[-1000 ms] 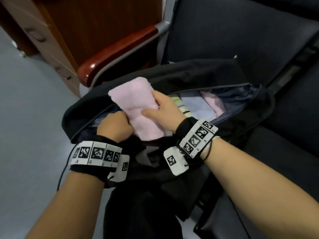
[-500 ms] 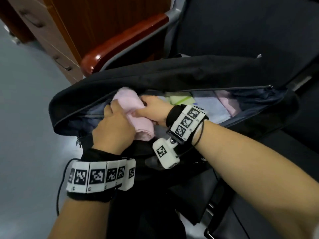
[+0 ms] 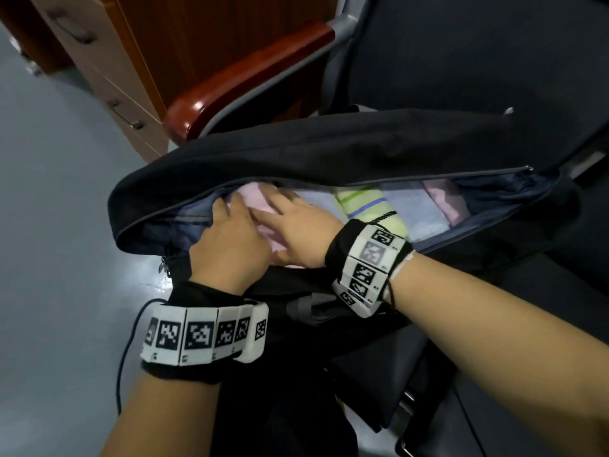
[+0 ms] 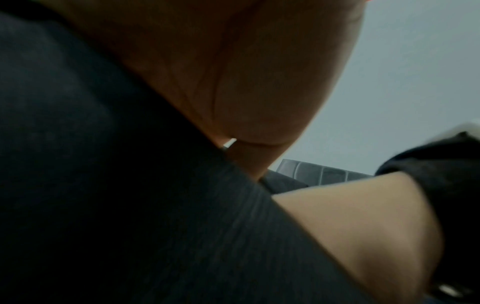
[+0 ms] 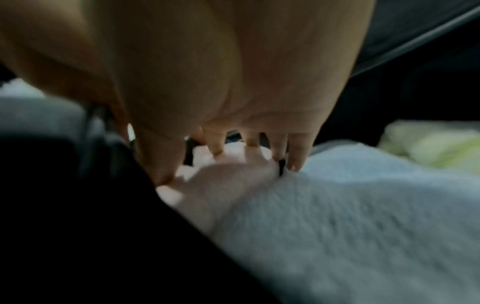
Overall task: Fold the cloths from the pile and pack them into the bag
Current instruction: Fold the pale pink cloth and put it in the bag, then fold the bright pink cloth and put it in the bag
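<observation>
Dark chair seats (image 3: 494, 61) with a red-brown wooden armrest (image 3: 247, 80) hold an open black bag (image 3: 329, 150), beside a wooden drawer cabinet (image 3: 108, 67) on a grey floor (image 3: 59, 225). Both hands are inside the bag's left end on a folded pink cloth (image 3: 253, 196). In the head view the left hand (image 3: 230, 242) lies over the cloth's near left side, fingers bent down over its edge; whether they grip it cannot be told. The right hand (image 3: 296, 225) rests on the cloth with fingers spread and fairly straight, pressing down; the right wrist view shows its fingertips (image 5: 296, 162) at the seam between the pink cloth and a pale blue cloth (image 5: 363, 226). Further right in the bag lie a green striped cloth (image 3: 365, 202) and another pink cloth (image 3: 445, 202).
</observation>
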### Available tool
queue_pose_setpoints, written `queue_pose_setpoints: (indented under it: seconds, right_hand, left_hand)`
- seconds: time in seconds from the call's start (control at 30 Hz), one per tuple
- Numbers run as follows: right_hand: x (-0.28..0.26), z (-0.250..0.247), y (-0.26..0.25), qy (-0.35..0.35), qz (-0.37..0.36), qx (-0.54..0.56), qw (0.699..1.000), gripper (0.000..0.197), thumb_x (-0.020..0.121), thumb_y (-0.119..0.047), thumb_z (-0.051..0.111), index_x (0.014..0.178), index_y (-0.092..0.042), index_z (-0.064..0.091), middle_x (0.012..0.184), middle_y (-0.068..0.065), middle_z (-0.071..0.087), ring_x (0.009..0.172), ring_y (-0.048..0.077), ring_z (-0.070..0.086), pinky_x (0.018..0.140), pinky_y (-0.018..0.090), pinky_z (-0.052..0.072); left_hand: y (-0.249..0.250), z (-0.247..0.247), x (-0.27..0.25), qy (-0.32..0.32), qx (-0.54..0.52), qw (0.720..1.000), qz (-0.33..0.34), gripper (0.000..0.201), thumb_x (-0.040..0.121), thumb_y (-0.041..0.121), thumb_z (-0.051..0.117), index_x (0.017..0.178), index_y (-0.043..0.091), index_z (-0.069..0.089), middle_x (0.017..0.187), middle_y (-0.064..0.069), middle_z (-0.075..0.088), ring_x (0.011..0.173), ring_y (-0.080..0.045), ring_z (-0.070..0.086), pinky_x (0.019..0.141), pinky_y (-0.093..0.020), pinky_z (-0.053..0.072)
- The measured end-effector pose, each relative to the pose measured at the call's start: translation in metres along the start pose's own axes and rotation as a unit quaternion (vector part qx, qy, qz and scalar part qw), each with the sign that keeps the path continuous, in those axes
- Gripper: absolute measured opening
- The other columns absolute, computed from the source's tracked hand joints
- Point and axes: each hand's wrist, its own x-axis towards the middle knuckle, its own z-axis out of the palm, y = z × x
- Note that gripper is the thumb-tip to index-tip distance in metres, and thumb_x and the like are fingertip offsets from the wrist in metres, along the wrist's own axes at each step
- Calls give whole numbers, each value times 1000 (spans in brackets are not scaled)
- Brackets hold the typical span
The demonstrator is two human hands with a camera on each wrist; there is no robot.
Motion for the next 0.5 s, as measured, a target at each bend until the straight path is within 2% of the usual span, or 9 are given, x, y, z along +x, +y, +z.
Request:
queue_pose_setpoints:
  seconds: [0.07, 0.17, 0.23, 0.3, 0.4, 0.5]
  right_hand:
    - [12, 13, 3, -26, 10, -15, 999, 89, 85, -62, 58, 156, -36, 10, 166, 7, -7, 152, 34, 2, 119, 48, 22]
    - [24, 27, 8, -66, 54, -22, 996, 97, 81, -75, 50, 156, -38, 1, 165, 8, -15, 152, 32, -7, 122, 47, 8]
    - [25, 29, 10, -59, 53, -24, 997, 98, 79, -76, 49, 156, -38, 2, 165, 8, -14, 152, 31, -7, 122, 47, 8]
    - [19, 22, 12, -55, 45, -24, 997, 98, 80, -70, 57, 156, -37, 5, 165, 9, -10, 152, 30, -4, 123, 46, 12]
    - [-1, -1, 16, -75, 56, 3, 996, 99, 79, -63, 65, 157, -32, 10, 165, 11, 4, 151, 30, 10, 120, 44, 22]
    - [-44, -31, 20, -33, 81, 72, 994, 82, 84, -54, 67, 152, -25, 31, 151, 11, 37, 134, 30, 42, 108, 37, 39]
  left_hand:
    - [0, 0, -1, 5, -14, 1000, -3, 64, 94, 21, 47, 152, 16, 20, 160, -11, 20, 133, -42, 42, 103, -53, 40]
    - [0, 2, -3, 12, -20, 1000, -5, 63, 93, 17, 47, 151, 17, 23, 160, -11, 19, 132, -43, 43, 100, -54, 41]
    - [1, 1, -5, 9, -12, 1000, -5, 62, 94, 18, 47, 151, 19, 23, 161, -9, 17, 133, -42, 43, 100, -53, 40]
    - [2, -1, -7, -3, 6, 1000, -5, 61, 95, 21, 47, 152, 20, 24, 163, -8, 15, 134, -39, 43, 101, -51, 39]
    - [6, -8, -11, -20, 46, 999, -8, 55, 94, 25, 47, 146, 16, 35, 156, -10, 27, 132, -39, 44, 103, -50, 40]
    - [22, -13, -24, 0, 56, 998, 22, 50, 91, 25, 51, 140, 15, 48, 147, -13, 44, 130, -38, 47, 103, -49, 43]
